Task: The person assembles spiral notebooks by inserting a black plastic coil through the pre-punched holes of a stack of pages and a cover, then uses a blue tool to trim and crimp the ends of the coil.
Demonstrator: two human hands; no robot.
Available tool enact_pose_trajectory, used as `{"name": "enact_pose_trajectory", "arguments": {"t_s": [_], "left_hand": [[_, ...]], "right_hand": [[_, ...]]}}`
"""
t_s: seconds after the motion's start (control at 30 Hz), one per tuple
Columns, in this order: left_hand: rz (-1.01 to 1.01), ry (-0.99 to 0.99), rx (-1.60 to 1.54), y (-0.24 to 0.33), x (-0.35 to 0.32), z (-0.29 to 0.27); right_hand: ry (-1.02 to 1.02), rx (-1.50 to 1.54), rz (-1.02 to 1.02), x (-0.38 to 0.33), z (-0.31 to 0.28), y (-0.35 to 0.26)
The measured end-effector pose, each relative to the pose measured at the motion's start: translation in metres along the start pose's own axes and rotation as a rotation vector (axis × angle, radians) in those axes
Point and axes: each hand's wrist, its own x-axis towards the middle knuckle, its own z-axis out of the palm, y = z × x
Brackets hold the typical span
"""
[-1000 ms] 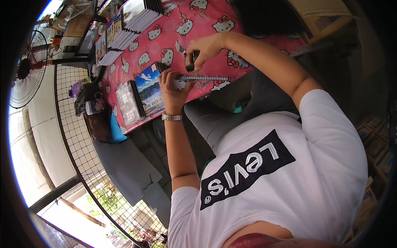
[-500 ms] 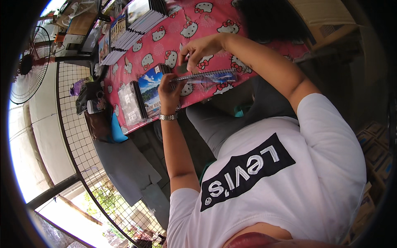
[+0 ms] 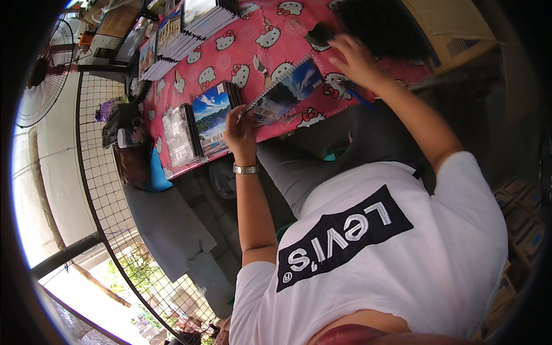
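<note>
Left hand [image 3: 241,131] is clamping a spiral notebook [image 3: 283,92] over the pink cartoon-cat tablecloth [image 3: 241,52], beside stacked notebooks [image 3: 198,20], a wire fence [image 3: 98,167] standing behind.

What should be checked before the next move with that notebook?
1. Grip of left hand on notebook: ok, held at its spiral edge.
2. Notebook shut, cover up: ok.
3. The right hand off the notebook: ok, it is up by a black thing.
4. Blue pen held securely: cannot tell.
5. Bare spot on the table: ok.
6. Nearby stack tidy: ok.
</note>
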Motion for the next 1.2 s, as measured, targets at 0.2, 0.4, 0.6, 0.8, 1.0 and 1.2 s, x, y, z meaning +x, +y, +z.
{"name": "enact_pose_trajectory", "arguments": {"t_s": [0.2, 0.4, 0.6, 0.8, 1.0, 1.2], "left_hand": [[0.03, 0.159, 0.224, -0.009, -0.013, 0.013], [0.13, 0.133, 0.087, -0.009, -0.014, 0.018], [0.066, 0.064, 0.045, -0.02, -0.017, 0.008], [0.08, 0.083, -0.054, -0.024, -0.02, 0.006], [0.115, 0.125, 0.037, -0.012, -0.024, 0.011], [0.285, 0.179, 0.216, 0.059, 0.009, -0.01]], "right_hand": [[-0.126, -0.35, -0.063, -0.105, -0.028, -0.03], [-0.224, 0.267, -0.119, -0.082, -0.026, -0.078], [-0.138, 0.398, -0.331, -0.044, -0.01, -0.161], [-0.134, 0.272, -0.324, -0.032, -0.007, -0.184], [-0.894, 1.55, 0.667, -0.028, -0.016, -0.198], [-0.618, 1.041, -0.018, -0.046, -0.028, -0.201]]}}
